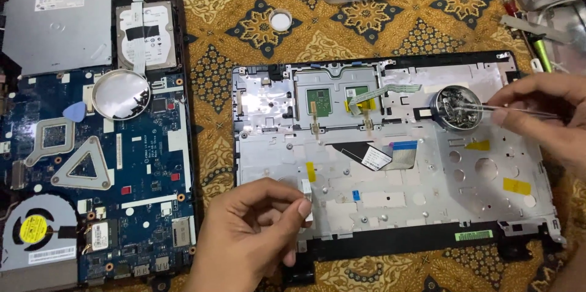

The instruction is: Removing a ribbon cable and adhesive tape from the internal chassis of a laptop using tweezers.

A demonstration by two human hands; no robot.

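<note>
Now R hand (543, 112) w/ tweezers (519, 109) in screw tin (458, 107)

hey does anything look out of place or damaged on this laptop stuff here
Nothing looks damaged. One oddity: a round tin lid rests directly on the open blue circuit board. The right hand holds tweezers in the screw tin; the left hand pinches a small white piece.

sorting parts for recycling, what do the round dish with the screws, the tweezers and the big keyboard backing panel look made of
Round dish: shiny metal, by its bright reflective rim.
Tweezers in the right hand: thin silvery metal, probably steel.
Keyboard backing panel: dull grey sheet metal with punched holes, set in a black, likely plastic, frame.
</note>
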